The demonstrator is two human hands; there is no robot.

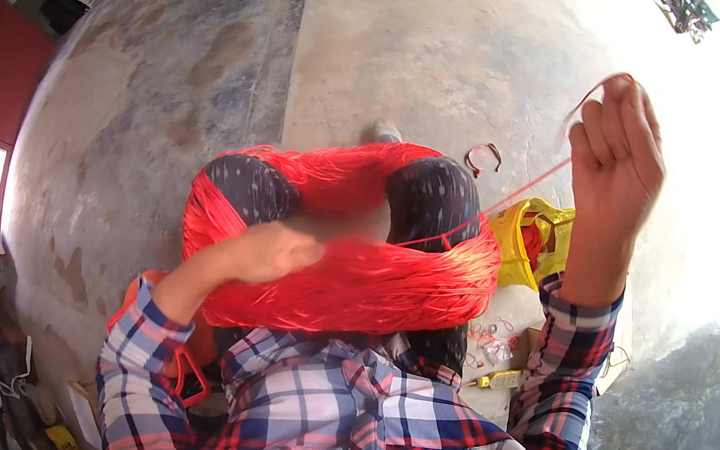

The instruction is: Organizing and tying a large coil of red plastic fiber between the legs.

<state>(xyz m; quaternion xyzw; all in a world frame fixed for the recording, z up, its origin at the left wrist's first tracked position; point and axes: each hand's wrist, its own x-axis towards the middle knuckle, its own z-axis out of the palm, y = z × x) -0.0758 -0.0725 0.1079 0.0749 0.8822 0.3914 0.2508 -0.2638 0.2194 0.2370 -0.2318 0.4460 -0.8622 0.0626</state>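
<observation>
A big loose skein of bright red cord (349, 294) is looped around my two bent knees. From it a single strand of red cord (521, 192) runs up to my right hand (614, 152), which is raised at the right with its fingers closed on the strand. The strand bends over the fingertips and hangs slack beside them. Over the near left part of the skein is my left hand (266, 253). Its fingers are smeared by motion, so whether they grip any cord is unclear.
A yellow bag (509, 263) with red material inside stands right of my knees. Near it lie a curved dark red band (484, 158), small loose items (492, 342) and a yellow tool (498, 379). An orange-red object (190, 375) sits by my left hip.
</observation>
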